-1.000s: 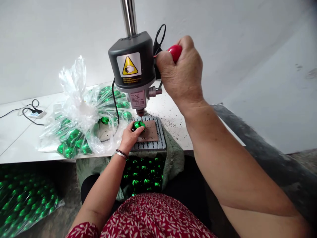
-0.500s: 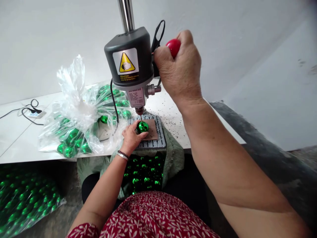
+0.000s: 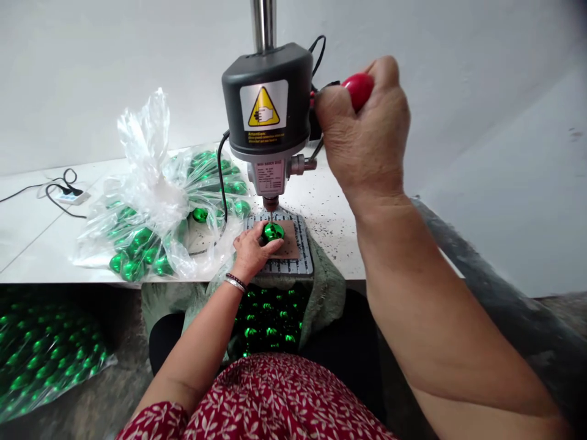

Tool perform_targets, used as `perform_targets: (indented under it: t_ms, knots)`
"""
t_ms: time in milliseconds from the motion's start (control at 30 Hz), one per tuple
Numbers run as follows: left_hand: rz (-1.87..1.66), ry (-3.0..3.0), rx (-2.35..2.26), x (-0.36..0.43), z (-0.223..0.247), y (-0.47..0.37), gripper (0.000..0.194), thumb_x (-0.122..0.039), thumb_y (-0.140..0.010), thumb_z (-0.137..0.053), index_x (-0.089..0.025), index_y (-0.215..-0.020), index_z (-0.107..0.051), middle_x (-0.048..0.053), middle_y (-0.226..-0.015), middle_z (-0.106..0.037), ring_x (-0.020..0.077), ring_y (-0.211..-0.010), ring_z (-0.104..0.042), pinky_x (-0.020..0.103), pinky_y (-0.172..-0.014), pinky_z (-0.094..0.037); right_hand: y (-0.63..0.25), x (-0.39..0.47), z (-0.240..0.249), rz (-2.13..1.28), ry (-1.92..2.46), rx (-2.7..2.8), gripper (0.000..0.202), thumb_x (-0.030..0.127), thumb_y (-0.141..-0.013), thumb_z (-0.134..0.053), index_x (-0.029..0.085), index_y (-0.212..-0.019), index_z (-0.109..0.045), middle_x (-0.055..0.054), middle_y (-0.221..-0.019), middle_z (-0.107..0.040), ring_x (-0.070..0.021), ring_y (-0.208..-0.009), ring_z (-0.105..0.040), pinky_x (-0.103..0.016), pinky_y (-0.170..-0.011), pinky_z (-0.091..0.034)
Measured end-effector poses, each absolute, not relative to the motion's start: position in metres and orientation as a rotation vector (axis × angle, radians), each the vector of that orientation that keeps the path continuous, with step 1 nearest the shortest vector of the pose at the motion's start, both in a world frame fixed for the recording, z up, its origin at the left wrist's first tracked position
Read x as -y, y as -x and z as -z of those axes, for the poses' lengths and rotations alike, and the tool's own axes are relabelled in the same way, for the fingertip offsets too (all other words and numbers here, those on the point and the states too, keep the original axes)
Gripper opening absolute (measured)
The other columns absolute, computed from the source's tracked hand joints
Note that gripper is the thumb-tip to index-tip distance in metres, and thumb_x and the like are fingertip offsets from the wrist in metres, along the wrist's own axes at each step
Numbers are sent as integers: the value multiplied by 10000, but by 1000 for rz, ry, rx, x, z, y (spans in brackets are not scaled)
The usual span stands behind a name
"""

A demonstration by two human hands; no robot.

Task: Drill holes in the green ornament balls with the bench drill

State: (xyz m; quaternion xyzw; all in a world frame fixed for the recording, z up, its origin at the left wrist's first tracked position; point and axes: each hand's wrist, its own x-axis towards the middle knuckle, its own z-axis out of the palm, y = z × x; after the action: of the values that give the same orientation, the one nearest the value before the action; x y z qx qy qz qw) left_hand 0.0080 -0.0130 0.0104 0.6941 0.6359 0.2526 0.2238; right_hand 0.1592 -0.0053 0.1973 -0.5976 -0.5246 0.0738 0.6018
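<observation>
A shiny green ball (image 3: 274, 232) sits on a brown board (image 3: 290, 239) on the drill press base (image 3: 306, 263). My left hand (image 3: 253, 249) grips the ball from its left side between thumb and fingers. The bit of the bench drill (image 3: 269, 104) comes down onto the top of the ball; I cannot tell how deep it goes. My right hand (image 3: 367, 128) is wrapped round the red-knobbed lever (image 3: 358, 91) at the drill's right side.
A knotted clear plastic bag (image 3: 156, 195) of green balls stands left of the drill. Dark shavings litter the white table (image 3: 339, 244). Several green balls (image 3: 270, 318) lie below the table edge at my lap. Another bag (image 3: 50, 354) is at lower left. A power strip (image 3: 71, 194) lies far left.
The view has shifted, so the drill and both hands appear further right. Both hands keep their grips, the left on the ball and the right on the lever.
</observation>
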Motion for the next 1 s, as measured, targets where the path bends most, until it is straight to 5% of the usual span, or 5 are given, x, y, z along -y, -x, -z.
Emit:
perform_targets:
  t_ms: [200,467,733,1000]
  knots:
    - [-703,-1924,-1751,11,-8,-8,546,-447,-796,-729,-256,-1302,-653,75,-1061,-731,297,-1111,-604,455,-1038,-404,-162,23,-177,-34,1385,1226,256,219,-824,-565,191,-741,-325,78,-659,-332,-23,-623,-254,-213,-718,-309]
    - [-687,-1924,-1762,11,-7,-9,562,-451,-798,-732,-261,-1319,-644,88,-1160,-725,311,-1172,-584,457,-1055,-394,-169,39,-152,148,1300,1340,127,239,-750,-524,168,-705,-429,79,-584,-383,-15,-565,-296,-199,-633,-308]
    - [-652,-1979,-1769,11,-6,-7,521,-474,-816,-708,-301,-1304,-644,39,-1147,-738,286,-1142,-594,411,-1025,-421,-164,41,-141,293,1224,1314,371,450,-916,-458,149,-698,-461,49,-572,-409,-13,-566,-326,-179,-598,-294]
    - [-619,-1973,-1771,11,-7,-7,545,-478,-821,-704,-269,-1319,-630,56,-1147,-735,298,-1153,-589,408,-1014,-427,-159,41,-121,319,1216,1216,229,378,-855,-514,189,-737,-462,45,-593,-436,-42,-544,-383,-206,-572,-350]
